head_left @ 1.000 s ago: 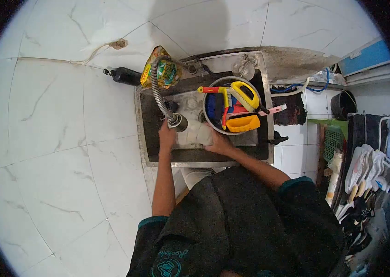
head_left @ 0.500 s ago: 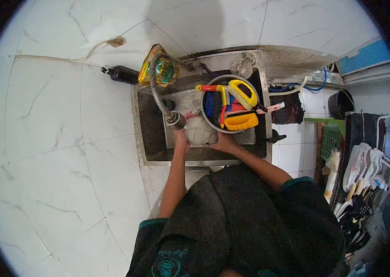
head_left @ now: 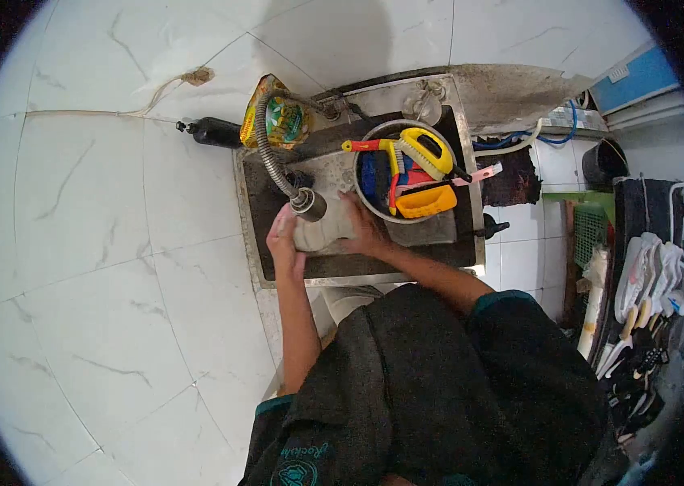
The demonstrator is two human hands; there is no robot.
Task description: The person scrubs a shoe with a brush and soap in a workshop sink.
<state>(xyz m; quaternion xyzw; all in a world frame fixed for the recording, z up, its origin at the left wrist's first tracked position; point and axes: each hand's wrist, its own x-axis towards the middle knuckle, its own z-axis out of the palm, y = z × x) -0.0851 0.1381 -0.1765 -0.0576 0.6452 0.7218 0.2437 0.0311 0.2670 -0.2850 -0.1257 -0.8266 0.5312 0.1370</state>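
Observation:
Under the faucet head (head_left: 308, 204), a pale off-white item (head_left: 322, 232), perhaps a shoe or cloth, is held between both hands over the sink (head_left: 257, 263). My left hand (head_left: 284, 239) closes on its left end, with the thumb and fingers around the edge. On its right end is my right hand (head_left: 365, 230), fingers bent against it. Just beyond my right hand stands a round grey basin (head_left: 364, 206) holding brushes, among them a yellow brush (head_left: 425, 153) and an orange-yellow brush (head_left: 426, 202). The faucet head hides part of the pale item.
A yellow pouch (head_left: 285, 121) and a dark bottle (head_left: 216, 132) lie at the sink's back left. At the back right corner is a clear container (head_left: 423, 108). Further right are a black bucket (head_left: 603, 164), a green crate (head_left: 586, 235) and white shoes (head_left: 641, 271).
Both hands have moved left and slightly up with the pale item, which is now more directly below the faucet head. The view has shifted a little.

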